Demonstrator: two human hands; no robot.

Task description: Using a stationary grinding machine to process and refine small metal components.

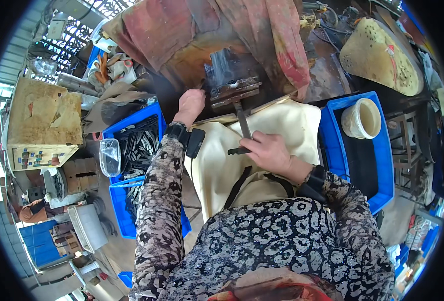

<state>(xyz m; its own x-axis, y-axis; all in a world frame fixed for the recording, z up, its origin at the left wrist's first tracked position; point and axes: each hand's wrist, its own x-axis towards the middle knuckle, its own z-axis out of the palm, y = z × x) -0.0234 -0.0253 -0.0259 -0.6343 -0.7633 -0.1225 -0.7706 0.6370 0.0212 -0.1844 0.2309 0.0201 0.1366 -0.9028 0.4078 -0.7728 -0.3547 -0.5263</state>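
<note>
My right hand (271, 154) is closed over my lap with a short dark notched strip (239, 150) sticking out of its fingers. Its knuckles lie against the lower end of a flat metal bar (242, 119). That bar runs down from a dark, wet-looking metal fixture (236, 92), above which stands a grey metal block (220, 67). Left of the fixture, my left hand (191, 104) is curled with its fingertips close to the fixture's side; what they grip, if anything, is hidden. A cream apron (294, 123) covers my lap under both hands.
Red stained cloth (166, 30) drapes around the fixture. Left, blue bins (149, 113) hold many dark strips, with a clear plastic container (110, 157) at the rim. At right, a blue crate (385, 165) carries a white bucket (351, 123). A control box (41, 113) stands far left.
</note>
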